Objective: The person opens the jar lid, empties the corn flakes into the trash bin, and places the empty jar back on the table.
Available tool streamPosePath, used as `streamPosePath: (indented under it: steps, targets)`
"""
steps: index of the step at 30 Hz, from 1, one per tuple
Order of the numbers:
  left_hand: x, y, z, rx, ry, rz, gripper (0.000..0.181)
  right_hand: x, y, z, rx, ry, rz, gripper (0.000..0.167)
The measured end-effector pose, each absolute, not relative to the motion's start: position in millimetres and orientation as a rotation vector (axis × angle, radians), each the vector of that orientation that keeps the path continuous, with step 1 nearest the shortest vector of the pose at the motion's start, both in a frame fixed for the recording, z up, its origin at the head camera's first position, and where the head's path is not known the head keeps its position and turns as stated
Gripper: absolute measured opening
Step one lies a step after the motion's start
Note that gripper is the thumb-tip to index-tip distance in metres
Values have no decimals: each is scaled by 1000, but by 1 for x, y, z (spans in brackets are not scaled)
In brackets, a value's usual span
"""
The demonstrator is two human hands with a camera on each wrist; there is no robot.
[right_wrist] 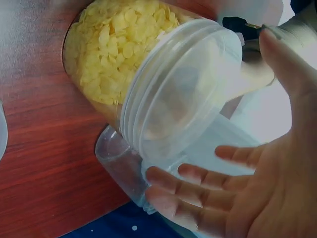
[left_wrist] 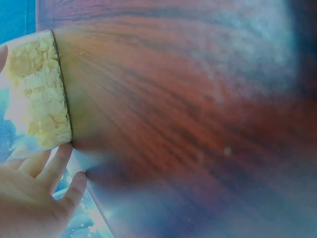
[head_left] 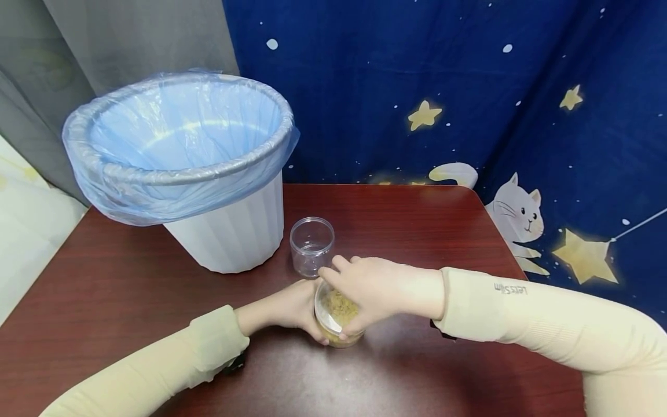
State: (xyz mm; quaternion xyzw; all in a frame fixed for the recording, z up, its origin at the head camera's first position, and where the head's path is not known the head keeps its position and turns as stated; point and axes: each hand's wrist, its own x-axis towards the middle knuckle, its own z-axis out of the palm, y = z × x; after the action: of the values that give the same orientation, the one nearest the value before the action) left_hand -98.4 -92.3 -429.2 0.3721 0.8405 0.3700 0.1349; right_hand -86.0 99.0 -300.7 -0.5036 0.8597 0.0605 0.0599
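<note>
A clear jar (head_left: 341, 310) (left_wrist: 39, 94) of pale yellow flakes stands on the table, topped by a whitish translucent lid (right_wrist: 183, 94). My left hand (head_left: 294, 306) (left_wrist: 39, 193) holds the jar's left side, thumb near its base. Over the top and right side of the jar, my right hand (head_left: 377, 289) (right_wrist: 267, 173) is spread, its fingers and thumb apart around the lid; the right wrist view shows a gap between palm and lid. Just behind the flake jar is an empty clear jar (head_left: 311, 263) (right_wrist: 121, 158), with no lid on it.
A large white bin (head_left: 237, 231) lined with a blue bag stands at the back left of the dark red table (head_left: 411, 223). Behind hangs a blue curtain (head_left: 365, 75) with stars and a cat. A whitish rounded edge (right_wrist: 2, 131) shows at the right wrist view's left border.
</note>
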Motion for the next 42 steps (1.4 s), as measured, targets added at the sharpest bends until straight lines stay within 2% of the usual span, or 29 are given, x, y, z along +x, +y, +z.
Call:
streamPosePath:
  steps: [5, 13, 31, 39, 42]
  targets:
    - [-98, -93, -430, 1066, 2420, 1080, 98, -86, 95, -306, -1442, 2608, 179, 83]
    - [-98, -92, -430, 1082, 2402, 1108, 96, -85, 89, -309, -1402, 2607, 290, 78]
    - [-97, -92, -429, 1085, 2416, 1125, 96, -86, 87, -302, -1590, 2459, 393, 83]
    - [-97, -93, -428, 1104, 2415, 1066, 78, -85, 86, -300, -1643, 2381, 453, 89]
    - [-97, -93, -428, 1119, 2419, 1052, 77, -85, 86, -299, -1648, 2366, 472, 93]
